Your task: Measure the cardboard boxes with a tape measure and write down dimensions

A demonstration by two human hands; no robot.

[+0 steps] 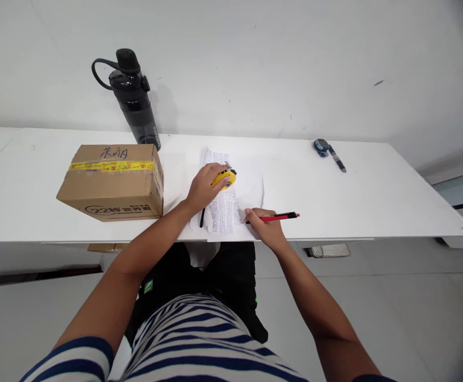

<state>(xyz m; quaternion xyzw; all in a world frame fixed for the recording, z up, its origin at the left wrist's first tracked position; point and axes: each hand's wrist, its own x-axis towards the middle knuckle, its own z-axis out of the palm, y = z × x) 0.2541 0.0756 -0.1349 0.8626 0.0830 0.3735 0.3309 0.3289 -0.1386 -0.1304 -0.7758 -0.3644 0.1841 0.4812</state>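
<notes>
- The paper (222, 215) lies on the table (375, 207), reaching its near edge; one part carries dense printed marks, and blank white sheet shows on the right.
- The left hand (206, 187) comes over the paper's left side, with fingers and thumb curled about the tape measure (229, 182); the grip is narrow and holds it.
- The tape measure, yellow and black, sits over the printed part of the paper, near its far end.
- The right hand (266, 225) is at the paper's near right corner, with the pen (281, 217) pinched between thumb and fingers; that grip is narrow too.
- The pen, red and black, leans almost flat, its back end pointing right, away from the paper. Whether its tip touches the paper I cannot tell.
- A black stick (202, 218) lies at the paper's near left edge, beside the left wrist.
- The box (108, 183), brown with yellow tape across it, stands left of the paper.
- The bottle (136, 106), dark and capped, stands upright, left of the paper and farther back.
- Well to the right of the paper lie a small dark gadget (321, 147) and a marker (337, 159), close together.
</notes>
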